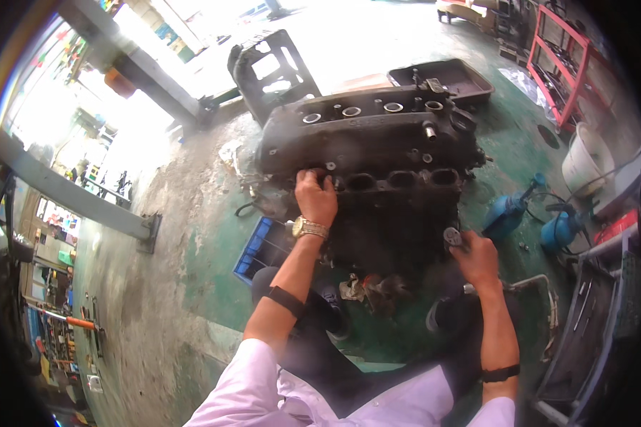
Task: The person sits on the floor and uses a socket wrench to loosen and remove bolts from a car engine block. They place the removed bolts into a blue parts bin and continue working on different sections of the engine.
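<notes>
A dark, greasy engine block [392, 228] stands in front of me, with a black valve cover [384, 139] on top. Round plug holes line the cover's far side, and oval ports open along the near side. My left hand [316, 199] reaches to the cover's near left edge, beside a bolt head [330, 166]. Its fingers are bent together there, and their tips are hidden against the engine. At the engine's near right corner, my right hand [477, 262] is closed around a ratchet wrench [452, 238], whose round head points up and left.
A blue crate [253, 245] lies left of the engine. Behind it are a black plastic stool [286, 53] and a dark tray [470, 80]. To the right stand blue spray bottles [507, 213], a white bucket [587, 167], a red rack [561, 50] and a dark cart [584, 313].
</notes>
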